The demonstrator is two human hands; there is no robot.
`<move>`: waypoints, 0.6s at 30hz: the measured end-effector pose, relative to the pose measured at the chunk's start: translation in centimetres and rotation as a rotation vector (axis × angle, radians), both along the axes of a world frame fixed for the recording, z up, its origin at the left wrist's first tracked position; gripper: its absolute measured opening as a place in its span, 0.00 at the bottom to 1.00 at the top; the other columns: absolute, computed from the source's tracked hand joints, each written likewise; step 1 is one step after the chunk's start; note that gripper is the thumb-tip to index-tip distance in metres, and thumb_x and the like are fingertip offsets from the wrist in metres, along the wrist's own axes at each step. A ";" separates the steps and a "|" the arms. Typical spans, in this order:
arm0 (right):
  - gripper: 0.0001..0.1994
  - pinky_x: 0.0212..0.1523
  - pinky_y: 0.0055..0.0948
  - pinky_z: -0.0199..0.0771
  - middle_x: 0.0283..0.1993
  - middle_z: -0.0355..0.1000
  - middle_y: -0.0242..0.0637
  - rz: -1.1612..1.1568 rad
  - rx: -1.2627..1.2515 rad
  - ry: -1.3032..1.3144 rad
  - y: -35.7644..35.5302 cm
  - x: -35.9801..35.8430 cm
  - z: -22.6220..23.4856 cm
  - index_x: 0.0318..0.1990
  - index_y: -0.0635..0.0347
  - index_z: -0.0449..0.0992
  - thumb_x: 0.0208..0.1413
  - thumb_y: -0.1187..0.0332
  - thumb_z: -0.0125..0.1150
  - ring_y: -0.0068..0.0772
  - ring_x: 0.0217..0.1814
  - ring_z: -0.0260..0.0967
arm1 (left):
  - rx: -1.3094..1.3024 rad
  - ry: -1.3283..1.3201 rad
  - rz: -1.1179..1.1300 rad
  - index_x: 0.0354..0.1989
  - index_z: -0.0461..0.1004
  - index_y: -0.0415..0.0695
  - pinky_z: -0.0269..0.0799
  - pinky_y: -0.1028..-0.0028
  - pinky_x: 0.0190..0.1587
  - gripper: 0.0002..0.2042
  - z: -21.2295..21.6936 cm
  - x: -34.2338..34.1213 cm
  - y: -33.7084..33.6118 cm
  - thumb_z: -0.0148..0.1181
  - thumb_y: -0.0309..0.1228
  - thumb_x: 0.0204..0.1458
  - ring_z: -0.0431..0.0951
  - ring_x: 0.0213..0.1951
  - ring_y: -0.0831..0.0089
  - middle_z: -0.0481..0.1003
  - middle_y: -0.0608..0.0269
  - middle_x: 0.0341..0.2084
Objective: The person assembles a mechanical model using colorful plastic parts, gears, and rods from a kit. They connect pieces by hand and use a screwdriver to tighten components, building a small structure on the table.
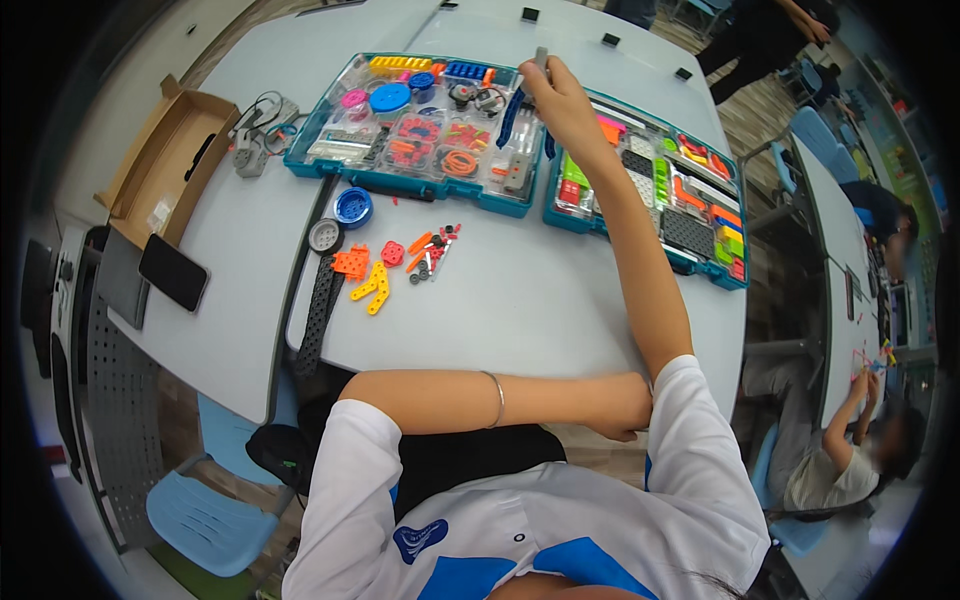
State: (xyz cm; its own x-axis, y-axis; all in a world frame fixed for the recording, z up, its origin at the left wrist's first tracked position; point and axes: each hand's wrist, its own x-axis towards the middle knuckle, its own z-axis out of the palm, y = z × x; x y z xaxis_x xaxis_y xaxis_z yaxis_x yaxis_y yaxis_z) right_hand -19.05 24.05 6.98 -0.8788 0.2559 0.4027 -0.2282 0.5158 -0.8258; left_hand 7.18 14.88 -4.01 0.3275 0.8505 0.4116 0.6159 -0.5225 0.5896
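From your head camera, your right hand point(556, 92) is up at the far side, pinched on a grey piece point(541, 58). A dark blue strip point(511, 118) hangs just below your fingers; I can't tell if the two are joined. If your pinch gets loose, the piece could drop into the left box point(420, 187) or down beside it, and get mixed up with the other bits.

Your right arm reaches past the left side of the right box point(690, 232). If you swing that arm low, it could bump the box and spill its parts.

Your left hand point(615, 405) lies near your right elbow, by the near table edge. Its fingers bend out of sight, so I can't tell if they hold anything. It isn't steadying anything on the table.

Watch the loose little bits point(436, 255) near the left box. A brush of your arm could make the small round ones roll. The grey wheel point(325, 236) and black strip point(320, 310) lie by the crack between tables, so a knock could tip them in.
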 end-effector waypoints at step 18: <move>0.35 0.60 0.48 0.70 0.61 0.62 0.64 -0.136 0.664 -0.137 1.2 -0.8 -2.9 0.66 0.63 0.65 0.56 0.54 0.67 0.61 0.62 0.64 | 0.157 -0.030 0.035 0.24 0.80 0.44 0.73 0.56 0.34 0.08 -0.9 0.6 0.9 0.67 0.33 0.36 0.79 0.30 0.53 0.79 0.57 0.23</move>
State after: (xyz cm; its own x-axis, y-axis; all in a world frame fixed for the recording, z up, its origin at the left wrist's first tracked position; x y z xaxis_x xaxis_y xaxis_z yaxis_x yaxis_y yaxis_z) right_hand -19.88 25.27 4.13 -0.9106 0.1049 0.3997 -0.0418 0.9389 -0.3416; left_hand 7.76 15.74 -4.88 0.2846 0.7856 0.5494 0.6187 -0.5883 0.5206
